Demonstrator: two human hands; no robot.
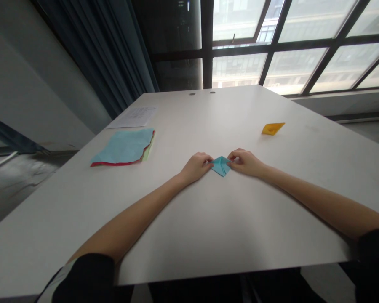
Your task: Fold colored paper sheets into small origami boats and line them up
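Observation:
A small folded piece of light blue paper (221, 166) lies on the white table between my hands, roughly diamond-shaped with a crease down its middle. My left hand (197, 165) pinches its left corner between thumb and fingers. On the opposite side, my right hand (244, 162) grips the right corner the same way. The lower tip of the paper points towards me. Both forearms rest on or just over the tabletop.
To the left lies a stack of coloured paper sheets (124, 146), blue on top with red and green edges below. Behind it is a printed white sheet (134, 117). A folded yellow paper piece (273, 128) sits at the right on the white table (189, 227).

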